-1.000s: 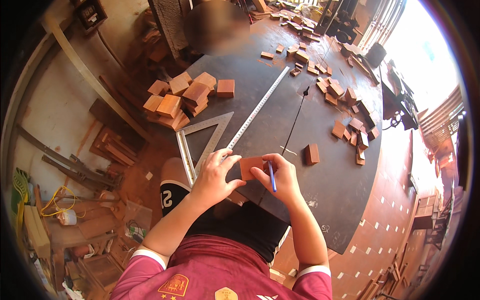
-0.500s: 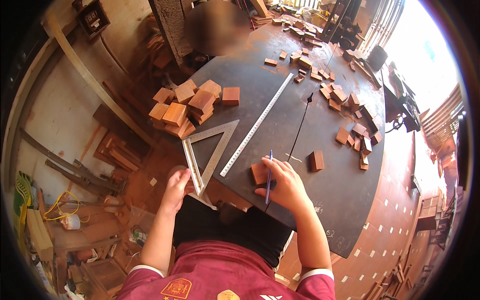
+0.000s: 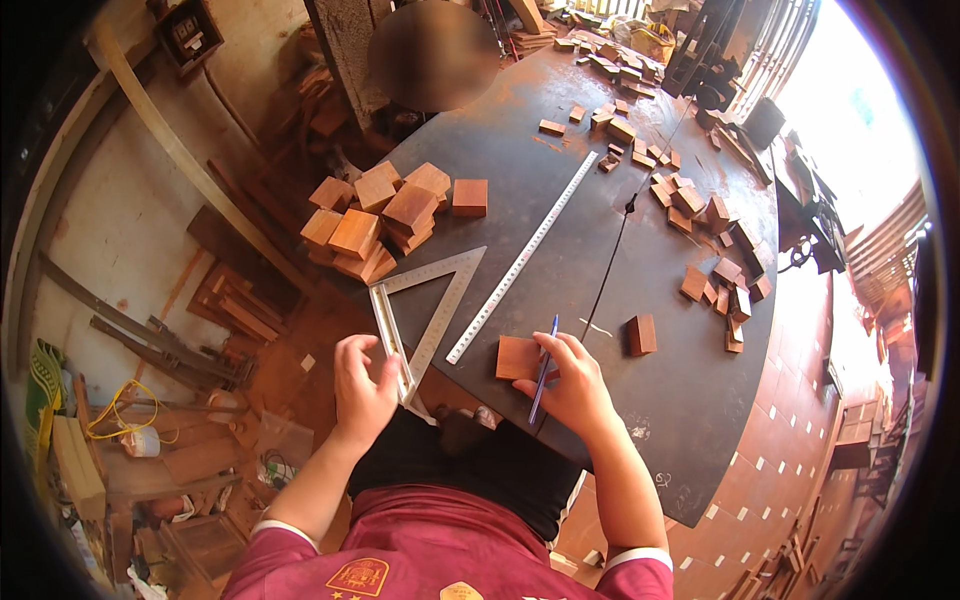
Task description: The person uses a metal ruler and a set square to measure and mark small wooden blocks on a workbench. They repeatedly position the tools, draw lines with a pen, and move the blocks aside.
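Pen (image 3: 543,375) and wooden block (image 3: 517,358) are both at the right hand (image 3: 574,392). Its curled fingers are clamped on the blue pen, which slants across them, while the thumb reaches the block's near edge. The block lies on the dark table (image 3: 690,420), by its near edge, just right of the near end of a ruler (image 3: 523,257).

The left hand (image 3: 362,390) holds nothing; its fingers curl loosely, with the thumb apart from them. It is beside the near end of a metal triangle (image 3: 440,318), and whether it touches cannot be told. The triangle juts past the table's near left edge.

Left of the ruler, blocks are heaped in a pile (image 3: 355,233), with one block (image 3: 470,197) just right of it. Another block (image 3: 640,335) stands alone to the right, and a cluster of blocks (image 3: 695,283) lies beyond it.

Among the containers, a clear plastic one (image 3: 283,432) sits low at the left, its contents too hazy to name. A dark box (image 3: 187,37) on the far left wall shows pale parts inside. At the far right is a dark, bucket-like vessel (image 3: 765,122) whose inside cannot be seen.
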`<action>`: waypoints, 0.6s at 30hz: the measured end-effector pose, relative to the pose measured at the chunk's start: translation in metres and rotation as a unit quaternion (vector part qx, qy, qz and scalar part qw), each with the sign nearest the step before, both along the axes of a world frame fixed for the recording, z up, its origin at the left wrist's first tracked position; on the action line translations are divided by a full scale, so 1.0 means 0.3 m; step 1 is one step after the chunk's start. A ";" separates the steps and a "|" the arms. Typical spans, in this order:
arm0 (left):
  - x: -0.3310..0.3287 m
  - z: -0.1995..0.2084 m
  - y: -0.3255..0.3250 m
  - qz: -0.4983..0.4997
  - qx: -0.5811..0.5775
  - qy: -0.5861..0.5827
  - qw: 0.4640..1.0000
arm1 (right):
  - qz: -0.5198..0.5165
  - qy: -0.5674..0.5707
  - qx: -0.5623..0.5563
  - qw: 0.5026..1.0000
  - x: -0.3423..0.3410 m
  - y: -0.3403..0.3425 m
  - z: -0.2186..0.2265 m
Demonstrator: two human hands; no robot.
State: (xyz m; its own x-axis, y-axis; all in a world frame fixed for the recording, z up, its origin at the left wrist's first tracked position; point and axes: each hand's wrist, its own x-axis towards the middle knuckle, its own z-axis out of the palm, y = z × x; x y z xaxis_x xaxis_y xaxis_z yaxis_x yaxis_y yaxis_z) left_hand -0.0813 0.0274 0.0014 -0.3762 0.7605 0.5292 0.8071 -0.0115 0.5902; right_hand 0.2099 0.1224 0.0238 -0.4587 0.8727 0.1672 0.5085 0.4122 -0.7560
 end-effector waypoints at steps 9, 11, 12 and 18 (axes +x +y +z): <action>0.094 0.132 0.155 -0.230 -0.148 0.129 0.953 | 0.032 0.011 0.052 0.998 0.006 0.009 0.003; 0.144 0.127 0.185 -0.179 -0.170 0.117 0.962 | 0.043 0.001 0.087 0.995 0.014 0.017 0.002; 0.164 0.123 0.194 -0.170 -0.185 0.106 0.962 | 0.050 -0.013 0.080 0.995 0.020 0.015 0.008; 0.222 0.085 0.182 -0.117 -0.222 0.072 0.965 | 0.021 -0.043 0.148 0.988 0.005 0.004 0.043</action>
